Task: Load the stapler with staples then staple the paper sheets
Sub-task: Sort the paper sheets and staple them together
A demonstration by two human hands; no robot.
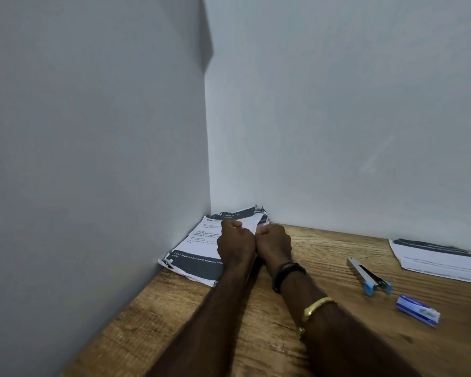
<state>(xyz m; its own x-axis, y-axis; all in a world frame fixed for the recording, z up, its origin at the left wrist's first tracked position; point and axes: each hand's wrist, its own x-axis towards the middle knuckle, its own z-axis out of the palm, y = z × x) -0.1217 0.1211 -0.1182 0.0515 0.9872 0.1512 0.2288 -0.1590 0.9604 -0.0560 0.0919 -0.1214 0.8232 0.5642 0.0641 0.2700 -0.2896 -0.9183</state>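
Note:
A stack of printed paper sheets (199, 248) lies in the corner where the two walls meet. My left hand (235, 242) and my right hand (273, 243) sit side by side on it, both with curled fingers that pinch the right edge of the top sheets. A silver stapler (369, 273) with blue ends lies on the wooden table (256, 336) to the right of my arms, apart from both hands. A small blue and white staple box (418, 310) lies just in front of the stapler.
A second pile of printed sheets (438, 261) lies at the right edge against the back wall. White walls close in the table on the left and at the back.

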